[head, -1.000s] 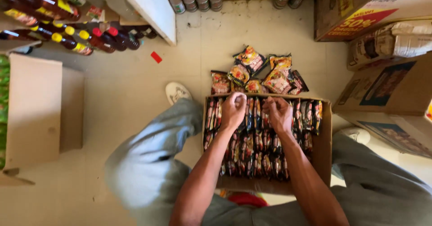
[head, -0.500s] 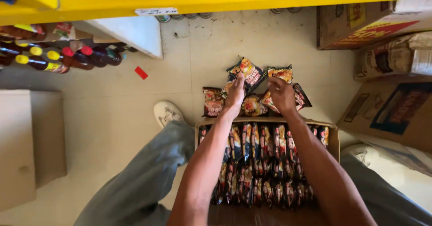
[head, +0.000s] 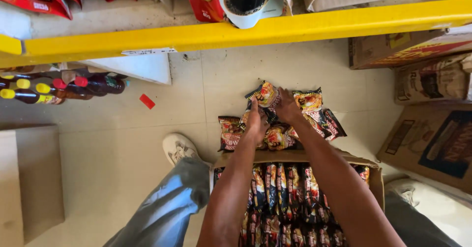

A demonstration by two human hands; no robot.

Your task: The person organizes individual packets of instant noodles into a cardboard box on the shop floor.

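Note:
A loose pile of dark snack packets [head: 309, 116] lies on the tiled floor beyond an open cardboard box [head: 374, 175] packed with rows of the same packets. My left hand [head: 255, 124] and my right hand [head: 285, 107] reach past the box into the pile. Between them they grip one packet [head: 267, 95], lifted at the top of the pile. My forearms cover the middle of the box.
A yellow shelf rail [head: 275, 30] crosses the top, with red packages and a cup-printed pack above it. Bottles with red and yellow caps [head: 59, 89] lie at left. Cardboard boxes [head: 432, 134] stand at right, another carton [head: 29, 178] at left. My white shoe [head: 179, 148] rests beside the box.
My hands left the packed box and reached forward into the loose pile, closing on a packet. My head tilted up, bringing the yellow shelf rail lower into view.

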